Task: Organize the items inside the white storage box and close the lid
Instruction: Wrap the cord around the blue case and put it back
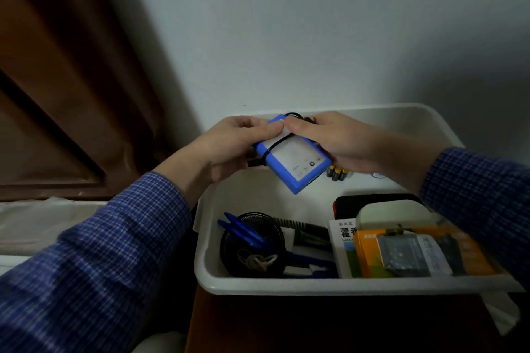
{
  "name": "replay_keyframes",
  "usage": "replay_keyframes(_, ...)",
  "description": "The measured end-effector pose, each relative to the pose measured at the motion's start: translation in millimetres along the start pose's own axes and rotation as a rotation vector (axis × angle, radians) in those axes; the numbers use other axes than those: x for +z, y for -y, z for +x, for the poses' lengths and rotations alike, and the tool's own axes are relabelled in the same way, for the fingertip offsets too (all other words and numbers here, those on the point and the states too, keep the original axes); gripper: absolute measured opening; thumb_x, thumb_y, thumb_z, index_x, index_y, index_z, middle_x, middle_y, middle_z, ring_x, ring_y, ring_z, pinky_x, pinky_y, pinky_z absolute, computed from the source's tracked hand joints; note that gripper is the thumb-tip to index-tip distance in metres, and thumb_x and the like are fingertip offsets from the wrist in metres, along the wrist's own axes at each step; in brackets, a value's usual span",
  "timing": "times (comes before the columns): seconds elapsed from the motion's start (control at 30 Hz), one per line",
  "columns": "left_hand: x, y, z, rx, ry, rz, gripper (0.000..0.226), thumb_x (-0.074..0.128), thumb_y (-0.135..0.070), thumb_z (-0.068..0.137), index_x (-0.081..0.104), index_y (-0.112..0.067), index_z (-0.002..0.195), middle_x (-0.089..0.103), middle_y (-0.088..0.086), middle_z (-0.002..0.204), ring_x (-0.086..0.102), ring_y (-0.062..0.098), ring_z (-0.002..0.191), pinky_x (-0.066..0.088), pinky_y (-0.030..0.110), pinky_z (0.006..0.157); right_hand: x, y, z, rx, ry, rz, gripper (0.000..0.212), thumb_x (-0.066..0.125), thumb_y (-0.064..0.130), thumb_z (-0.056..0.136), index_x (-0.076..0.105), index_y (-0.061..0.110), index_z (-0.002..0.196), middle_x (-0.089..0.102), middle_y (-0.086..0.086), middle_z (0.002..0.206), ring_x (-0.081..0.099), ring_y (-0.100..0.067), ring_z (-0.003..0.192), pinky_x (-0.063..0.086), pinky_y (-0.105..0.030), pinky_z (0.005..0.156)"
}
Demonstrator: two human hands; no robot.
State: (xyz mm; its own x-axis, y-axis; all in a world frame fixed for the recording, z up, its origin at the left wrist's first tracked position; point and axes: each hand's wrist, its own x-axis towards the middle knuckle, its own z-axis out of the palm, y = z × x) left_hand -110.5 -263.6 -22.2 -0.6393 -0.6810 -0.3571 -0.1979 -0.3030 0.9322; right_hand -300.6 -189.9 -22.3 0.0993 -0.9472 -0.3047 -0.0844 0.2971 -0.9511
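Observation:
The white storage box (286,285) stands open in front of me, no lid in sight. Both hands hold a flat blue-edged device (295,165) with a white face above the box's far half. A black cable is wrapped around it. My left hand (229,146) grips its left end, my right hand (338,143) its upper right side. Inside the box lie a black mesh pen cup (252,246) on its side with blue pens (243,231), a white medicine carton (342,241), an orange packet (370,255), a silver blister pack (401,255) and several batteries (337,172).
A white rounded case (387,210) and a black item (347,206) sit at the box's right. The box rests on a dark wooden stand (315,324) against a pale wall. A brown door (57,94) is at left, with pale bedding (34,226) below it.

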Motion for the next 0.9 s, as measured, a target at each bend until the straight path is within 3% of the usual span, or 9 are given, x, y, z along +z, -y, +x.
replay_keyframes(0.13, 6, 6, 10, -0.049, -0.119, -0.002, 0.040, 0.076, -0.029, 0.087, 0.071, -0.002, 0.115, 0.070, 0.009, 0.093, 0.072, 0.022, 0.085, 0.061, 0.035, 0.071, 7, -16, -3, 0.166, -0.048, 0.349, 0.036, 0.063, 0.036, 0.097, 0.064, 0.013, 0.125, 0.075, -0.009, 0.114, 0.073, -0.023, 0.104, 0.063, -0.037, 0.081)
replay_keyframes(0.27, 12, 9, 16, -0.103, -0.158, 0.027, 0.035, 0.075, -0.022, 0.088, 0.070, -0.001, 0.116, 0.072, 0.023, 0.113, 0.073, 0.028, 0.094, 0.059, 0.043, 0.085, 26, -29, -2, 0.220, -0.297, 0.626, 0.033, 0.069, 0.026, 0.094, 0.065, 0.009, 0.121, 0.078, -0.012, 0.102, 0.077, -0.022, 0.088, 0.062, -0.033, 0.059)
replay_keyframes(0.43, 21, 11, 26, -0.145, -0.212, 0.076, 0.029, 0.072, -0.005, 0.088, 0.064, 0.009, 0.111, 0.075, 0.022, 0.097, 0.075, 0.030, 0.079, 0.062, 0.039, 0.068, 42, -38, 0, 0.304, -0.440, 0.764, 0.022, 0.066, 0.028, 0.096, 0.065, 0.010, 0.109, 0.076, -0.011, 0.089, 0.076, -0.020, 0.068, 0.058, -0.031, 0.047)
replay_keyframes(0.53, 17, 2, 29, -0.182, -0.096, 0.199, 0.030, 0.069, 0.000, 0.089, 0.063, 0.010, 0.117, 0.073, 0.023, 0.103, 0.074, 0.030, 0.089, 0.061, 0.042, 0.080, 48, -43, -8, 0.361, -0.435, 0.728, 0.030, 0.074, 0.029, 0.089, 0.067, 0.009, 0.110, 0.077, -0.012, 0.090, 0.077, -0.022, 0.074, 0.061, -0.032, 0.051)
replay_keyframes(0.67, 3, -17, 31, -0.165, 0.151, 0.275, 0.034, 0.067, -0.001, 0.090, 0.064, 0.007, 0.122, 0.072, 0.021, 0.108, 0.073, 0.023, 0.083, 0.062, 0.032, 0.072, 42, -41, -22, 0.296, -0.324, 0.624, 0.043, 0.085, 0.028, 0.078, 0.070, 0.010, 0.113, 0.077, -0.009, 0.104, 0.077, -0.025, 0.083, 0.062, -0.029, 0.062)
replay_keyframes(0.8, -8, -33, 33, -0.123, 0.370, 0.318, 0.034, 0.061, 0.004, 0.092, 0.060, 0.009, 0.126, 0.074, 0.018, 0.102, 0.075, 0.021, 0.081, 0.061, 0.029, 0.065, 28, -24, -28, 0.265, -0.152, 0.362, 0.036, 0.081, 0.025, 0.082, 0.070, 0.013, 0.113, 0.078, -0.007, 0.096, 0.076, -0.021, 0.081, 0.056, -0.021, 0.058)
replay_keyframes(0.9, -9, -32, 39, -0.100, 0.418, 0.385, 0.033, 0.060, 0.005, 0.093, 0.061, 0.009, 0.125, 0.068, 0.028, 0.115, 0.073, 0.026, 0.092, 0.061, 0.034, 0.079, 25, -21, -24, 0.261, -0.152, 0.343, 0.033, 0.079, 0.016, 0.085, 0.068, 0.008, 0.116, 0.076, -0.015, 0.106, 0.076, -0.028, 0.086, 0.060, -0.029, 0.067)
